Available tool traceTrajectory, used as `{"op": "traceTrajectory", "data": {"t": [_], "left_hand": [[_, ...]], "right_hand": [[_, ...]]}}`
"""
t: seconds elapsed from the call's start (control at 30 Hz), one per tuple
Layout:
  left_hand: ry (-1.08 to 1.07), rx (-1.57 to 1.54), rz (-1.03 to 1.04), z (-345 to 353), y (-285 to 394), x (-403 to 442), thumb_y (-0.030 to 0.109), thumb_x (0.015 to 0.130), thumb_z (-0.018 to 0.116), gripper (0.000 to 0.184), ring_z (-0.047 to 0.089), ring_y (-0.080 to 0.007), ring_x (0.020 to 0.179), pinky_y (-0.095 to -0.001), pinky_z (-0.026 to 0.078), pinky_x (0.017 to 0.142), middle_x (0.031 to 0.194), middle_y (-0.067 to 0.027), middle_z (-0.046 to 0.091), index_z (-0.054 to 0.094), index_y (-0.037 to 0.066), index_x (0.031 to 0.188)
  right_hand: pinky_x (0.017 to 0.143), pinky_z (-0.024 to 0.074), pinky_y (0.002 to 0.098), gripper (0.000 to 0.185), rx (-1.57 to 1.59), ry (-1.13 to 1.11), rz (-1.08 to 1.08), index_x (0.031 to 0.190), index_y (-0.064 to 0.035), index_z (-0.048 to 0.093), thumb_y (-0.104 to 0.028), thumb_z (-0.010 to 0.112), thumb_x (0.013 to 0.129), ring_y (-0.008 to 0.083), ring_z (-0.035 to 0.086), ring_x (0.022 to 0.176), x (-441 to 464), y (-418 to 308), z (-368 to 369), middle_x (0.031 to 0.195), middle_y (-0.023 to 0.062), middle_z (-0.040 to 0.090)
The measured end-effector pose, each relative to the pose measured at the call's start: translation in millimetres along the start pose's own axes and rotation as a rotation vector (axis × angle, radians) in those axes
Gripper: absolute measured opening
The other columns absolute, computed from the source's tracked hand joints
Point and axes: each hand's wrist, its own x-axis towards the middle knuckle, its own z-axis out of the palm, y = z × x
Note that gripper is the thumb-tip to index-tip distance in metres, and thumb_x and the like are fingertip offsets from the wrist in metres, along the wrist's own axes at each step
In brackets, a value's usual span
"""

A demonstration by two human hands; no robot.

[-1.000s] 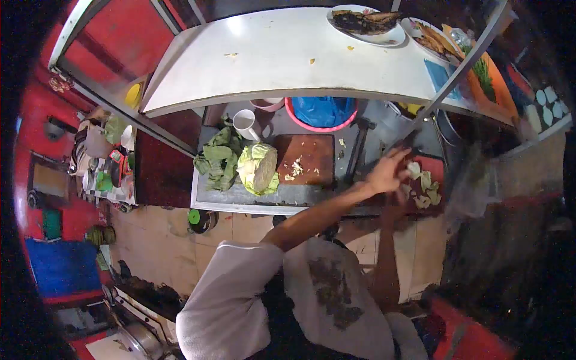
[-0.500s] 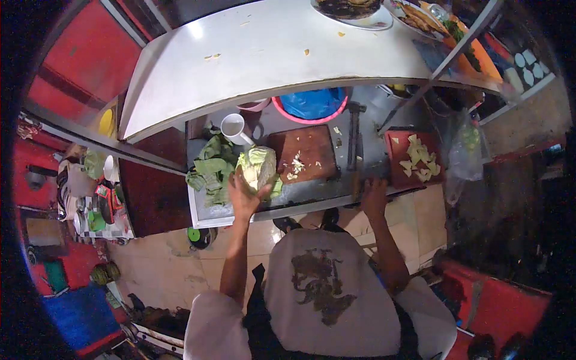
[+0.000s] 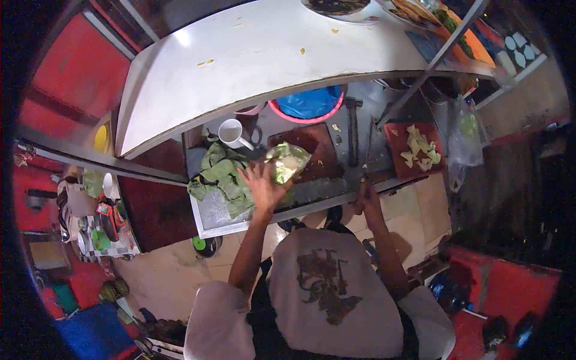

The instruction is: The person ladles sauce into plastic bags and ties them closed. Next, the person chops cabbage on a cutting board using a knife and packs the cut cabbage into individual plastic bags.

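My left hand (image 3: 267,185) grips a head of cabbage (image 3: 294,159) from its left side, fingers spread over it. The cabbage is tilted at the left part of a brown cutting board (image 3: 321,153), with a pale round patch facing up. My right hand (image 3: 371,203) is closed around the wooden handle of a knife (image 3: 361,196) at the counter's front edge. Its thin blade points away from me, right of the board. Loose green outer leaves (image 3: 225,174) lie left of my left hand. A white mug (image 3: 231,132) stands behind them.
A red board (image 3: 396,168) with pale chopped pieces (image 3: 420,144) lies to the right. A hammer-like tool (image 3: 353,132) lies behind the knife. A pink basin (image 3: 341,108) with a blue plastic bag stands under the white shelf (image 3: 240,60). A clear bag (image 3: 465,144) hangs at right.
My left hand has moved the cabbage right onto the brown board and turned it. The small white pieces there are mostly out of sight. My right hand has drawn the knife slightly toward me.
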Motion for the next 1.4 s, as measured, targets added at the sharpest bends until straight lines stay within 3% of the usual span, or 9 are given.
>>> {"op": "traceTrajectory", "data": {"t": [0.1,0.17,0.2,0.33,0.4,0.7,1.1,1.2,1.4], "left_hand": [[-0.015,0.023,0.064,28.2,-1.7,2.2,0.029,0.057,0.083,0.071,0.04,-0.0362,0.119,-0.0499,0.026,0.107,0.124,-0.0156,0.05,0.055,0.01,0.12],[0.048,-0.465,-0.018,40.0,-0.7,0.1,0.032,0.065,0.08,0.071,0.037,-0.0393,0.124,-0.0497,0.027,0.108,0.13,-0.0188,0.046,0.049,0.005,0.122],[0.032,-0.407,0.047,41.7,-1.2,-1.6,0.029,0.074,0.075,0.064,0.034,-0.0427,0.128,-0.0498,0.029,0.106,0.136,-0.0221,0.04,0.044,0.001,0.123],[0.021,-0.378,0.133,44.7,-10.6,-3.7,0.025,0.079,0.071,0.057,0.032,-0.0433,0.129,-0.0506,0.028,0.106,0.139,-0.0237,0.035,0.044,0.0,0.123],[0.012,-0.352,0.146,48.4,-17.8,-7.5,0.025,0.081,0.068,0.055,0.031,-0.0442,0.129,-0.0512,0.028,0.106,0.139,-0.0231,0.035,0.044,0.001,0.125],[0.045,-0.332,0.158,47.7,-13.5,-4.6,0.025,0.081,0.067,0.057,0.03,-0.0452,0.128,-0.053,0.027,0.106,0.134,-0.0221,0.036,0.044,0.003,0.129],[0.052,-0.342,0.148,47.0,-12.4,-4.8,0.023,0.079,0.069,0.056,0.032,-0.0434,0.125,-0.0513,0.029,0.104,0.132,-0.021,0.039,0.047,0.003,0.126],[0.068,-0.339,0.158,50.1,-13.2,-5.9,0.023,0.078,0.07,0.056,0.033,-0.0431,0.125,-0.051,0.03,0.103,0.131,-0.0205,0.04,0.048,0.004,0.125],[0.111,-0.366,0.182,52.9,-15.6,-1.3,0.022,0.078,0.071,0.054,0.034,-0.0446,0.123,-0.0527,0.031,0.101,0.129,-0.0205,0.042,0.05,0.003,0.124]], "right_hand": [[0.058,0.0491,0.0351,0.03,-0.385,-0.013,-0.269,0.119,-0.0023,0.049,-0.016,0.051,0.092,0.0209,0.063,0.073,-0.6,19.5,17.9,0.084,0.0092,0.06],[0.057,0.0476,0.0402,0.025,-0.664,-0.044,-0.346,0.111,-0.0005,0.049,-0.018,0.049,0.093,0.0276,0.063,0.069,-12.5,-10.8,46.8,0.076,0.0147,0.06],[0.057,0.0465,0.0443,0.024,-0.818,-0.087,-0.332,0.105,0.0006,0.049,-0.02,0.048,0.094,0.0331,0.063,0.066,-16.7,-29.2,62.6,0.071,0.019,0.06],[0.058,0.0448,0.05,0.026,-0.889,-0.07,-0.458,0.098,0.0011,0.048,-0.025,0.049,0.094,0.0426,0.061,0.068,-8.1,-45.3,97.5,0.072,0.0257,0.059],[0.065,0.0485,0.054,0.037,-0.902,-0.155,-0.378,0.108,-0.0017,0.05,-0.036,0.045,0.095,0.0476,0.06,0.076,-4.4,-57.2,106.3,0.082,0.0257,0.062],[0.053,0.0489,0.0524,0.033,-0.996,-0.029,-0.606,0.099,0.0004,0.049,-0.032,0.05,0.094,0.0451,0.061,0.064,-3.6,-63.3,125.9,0.068,0.0257,0.06],[0.046,0.0487,0.0485,0.029,-1.138,-0.101,-0.604,0.097,-0.0003,0.048,-0.029,0.051,0.094,0.0401,0.061,0.055,5.2,-55.9,118.4,0.056,0.0215,0.058],[0.05,0.0486,0.0499,0.027,-1.224,-0.163,-0.46,0.092,-0.0009,0.049,-0.028,0.054,0.092,0.0417,0.061,0.058,2.2,-64.7,119.7,0.059,0.0204,0.059],[0.053,0.0514,0.0448,0.026,-1.234,-0.184,-0.569,0.094,-0.0007,0.052,-0.026,0.05,0.093,0.0358,0.063,0.06,23.8,-54.1,127.5,0.065,0.0202,0.059]]}}
